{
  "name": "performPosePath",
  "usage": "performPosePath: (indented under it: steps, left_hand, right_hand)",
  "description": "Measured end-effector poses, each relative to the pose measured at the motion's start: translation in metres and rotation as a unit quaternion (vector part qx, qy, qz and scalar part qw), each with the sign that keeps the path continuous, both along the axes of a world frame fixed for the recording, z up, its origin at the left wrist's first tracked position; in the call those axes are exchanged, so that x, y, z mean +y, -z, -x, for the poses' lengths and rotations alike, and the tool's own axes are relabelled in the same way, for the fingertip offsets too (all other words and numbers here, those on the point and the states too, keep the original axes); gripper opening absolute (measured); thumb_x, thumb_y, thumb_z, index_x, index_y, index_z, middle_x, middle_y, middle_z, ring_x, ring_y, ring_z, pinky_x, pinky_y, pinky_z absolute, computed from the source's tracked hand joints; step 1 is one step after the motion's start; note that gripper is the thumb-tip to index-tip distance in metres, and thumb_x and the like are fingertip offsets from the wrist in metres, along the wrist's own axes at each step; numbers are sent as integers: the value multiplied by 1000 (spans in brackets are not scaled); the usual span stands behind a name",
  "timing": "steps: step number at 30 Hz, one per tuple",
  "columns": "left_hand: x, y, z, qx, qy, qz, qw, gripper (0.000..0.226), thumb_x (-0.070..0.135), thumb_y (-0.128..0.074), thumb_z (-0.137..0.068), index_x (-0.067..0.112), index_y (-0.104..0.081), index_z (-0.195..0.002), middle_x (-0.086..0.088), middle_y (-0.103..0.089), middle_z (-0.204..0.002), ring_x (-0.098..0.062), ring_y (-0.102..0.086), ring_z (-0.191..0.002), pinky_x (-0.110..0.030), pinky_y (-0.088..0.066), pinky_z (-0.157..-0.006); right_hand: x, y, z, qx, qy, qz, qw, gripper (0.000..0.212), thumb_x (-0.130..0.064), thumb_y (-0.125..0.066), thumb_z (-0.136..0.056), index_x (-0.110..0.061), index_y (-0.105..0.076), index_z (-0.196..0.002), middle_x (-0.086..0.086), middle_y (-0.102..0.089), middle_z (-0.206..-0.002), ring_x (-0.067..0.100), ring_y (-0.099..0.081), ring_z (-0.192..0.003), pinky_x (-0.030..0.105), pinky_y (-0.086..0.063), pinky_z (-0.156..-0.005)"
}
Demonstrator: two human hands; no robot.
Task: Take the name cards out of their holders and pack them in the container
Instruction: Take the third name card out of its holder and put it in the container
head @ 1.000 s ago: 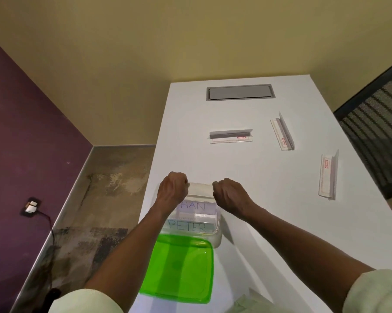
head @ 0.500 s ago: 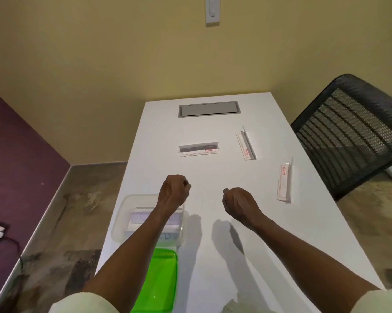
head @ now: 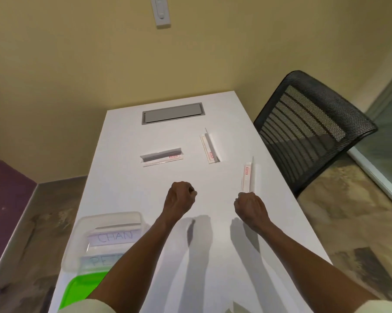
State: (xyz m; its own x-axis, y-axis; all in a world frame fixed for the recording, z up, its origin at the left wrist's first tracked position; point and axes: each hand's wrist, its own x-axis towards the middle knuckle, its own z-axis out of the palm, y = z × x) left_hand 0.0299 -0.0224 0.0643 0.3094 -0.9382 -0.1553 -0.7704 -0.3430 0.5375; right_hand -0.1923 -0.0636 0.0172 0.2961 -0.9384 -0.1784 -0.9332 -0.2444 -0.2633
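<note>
Standing beside the desk (head: 127, 136), I am watching a person who is holding both fists above the white top. The left hand (head: 179, 198) is clenched and holding nothing, and the right hand (head: 250, 205) is also curled with nothing inside, its knuckles just beside the near end of the right holder (head: 247, 175). Two more clear holders are lying further away: the middle holder (head: 161, 156) and the far holder (head: 209, 148). I cannot tell whether any of the three is holding a card. The container (head: 104, 239) is sitting at the left edge of the desk, with a card reading CHAN (head: 113, 237) inside it and a second card (head: 100, 260) below, half hidden by the left forearm. The green lid (head: 82, 288) is lying just beside it, nearer to the person.

The risks, in my judgement: the container is sitting very near the desk edge, so the left forearm could be pushing it off. The right holder looks thin and light, so a careless grip could be sliding it toward the chair (head: 308, 123) side.
</note>
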Motion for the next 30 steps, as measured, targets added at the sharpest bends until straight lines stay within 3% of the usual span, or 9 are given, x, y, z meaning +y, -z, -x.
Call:
performPosePath:
  steps: [3, 7, 11, 14, 18, 20, 25, 27, 30]
  left_hand:
    - [-18, 3, 22, 2, 12, -5, 1000, 16, 27, -59, -88, 15, -70, -86, -5, -72, -87, -24, -67, -83, -27, -54, -72]
    - [-38, 11, 45, -24, 39, 19, 999, 19, 19, -58, -85, 6, -62, -71, -3, -70, -76, -21, -65, -78, -28, -52, -67]
    - [-64, 12, 62, -27, 51, 10, 998, 20, 17, -56, -83, 6, -57, -66, -3, -68, -72, -22, -64, -75, -27, -50, -66]
    - [-87, 12, 70, -29, 77, 16, 996, 21, 16, -54, -86, 5, -59, -68, -8, -71, -76, -27, -65, -76, -31, -52, -67]
    - [-122, 12, 83, -33, 101, 28, 994, 22, 11, -48, -90, 2, -65, -79, -11, -72, -83, -29, -63, -79, -33, -51, -70]
    - [-137, 13, 90, -41, 126, 23, 991, 23, 10, -46, -91, 6, -65, -79, -13, -67, -81, -30, -55, -74, -33, -48, -68]
    - [-172, 14, 109, -76, 179, 49, 980, 24, 0, -42, -86, 9, -32, -66, -17, -31, -63, -28, -20, -68, -34, -28, -57]
    - [-185, 17, 113, -70, 187, 50, 979, 19, 0, -44, -88, -5, -53, -73, -21, -40, -62, -36, -24, -67, -34, -31, -58]
    - [-203, 25, 119, -70, 202, 47, 976, 21, 0, -43, -89, 2, -54, -72, -19, -42, -63, -35, -26, -66, -39, -34, -58]
  right_hand:
    - [-15, 10, 22, 6, 21, 17, 1000, 41, -15, -40, -96, -18, -26, -58, 15, -63, -83, 25, -45, -67, 31, -40, -62]
    - [-22, 19, 37, -24, 51, 4, 998, 23, -13, -40, -96, -11, -49, -75, 17, -63, -86, 25, -45, -69, 31, -39, -66]
    - [-29, 30, 47, -76, 103, 34, 991, 29, -3, -45, -87, -11, -35, -61, 17, -56, -69, 29, -45, -65, 30, -30, -60]
    - [-39, 38, 52, -104, 190, -38, 975, 33, -8, -47, -83, -14, -30, -56, 13, -56, -69, 32, -49, -68, 29, -32, -59]
    - [-53, 46, 59, -199, 301, -179, 915, 17, -19, -49, -83, -6, -50, -71, 14, -64, -74, 31, -63, -68, 28, -45, -58]
    - [-57, 51, 62, -239, 334, -252, 876, 15, -18, -48, -81, -5, -53, -75, 14, -64, -63, 25, -61, -47, 24, -46, -49]
    - [-70, 64, 62, -311, 411, -355, 780, 14, -10, -49, -77, 1, -57, -74, 20, -59, -55, 28, -53, -51, 27, -41, -51]
    - [-74, 65, 61, -318, 420, -370, 765, 14, -8, -48, -78, 1, -57, -72, 23, -62, -59, 27, -48, -49, 25, -41, -48]
    - [-79, 67, 60, -351, 437, -388, 731, 14, -3, -47, -80, -1, -56, -70, 22, -55, -64, 21, -42, -40, 25, -36, -47]
